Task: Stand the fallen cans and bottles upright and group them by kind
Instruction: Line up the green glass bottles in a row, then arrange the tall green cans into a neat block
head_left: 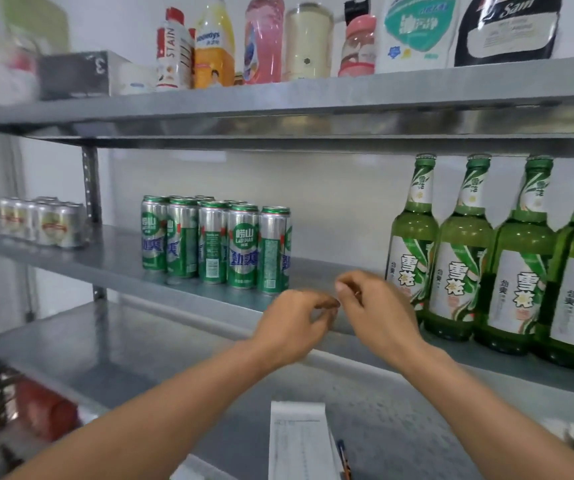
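Note:
On the middle shelf (112, 261) several tall green-and-silver cans (242, 245) stand upright in a tight group. At the far left a cluster of short silver cans (45, 221) stands upright. On the right several green glass bottles (462, 258) stand upright in a row. My left hand (296, 322) and my right hand (372, 306) hover side by side in front of the shelf edge, between the tall cans and the bottles. The fingers of both hands are loosely curled and hold nothing, with fingertips nearly touching each other.
The top shelf (313, 98) carries cleaning bottles, a cream tumbler, refill pouches and a dark box. A white paper sheet (299, 441) with a pen lies on the lower shelf. Perforated steel uprights (91, 202) stand at the left. Red packages sit low at the left.

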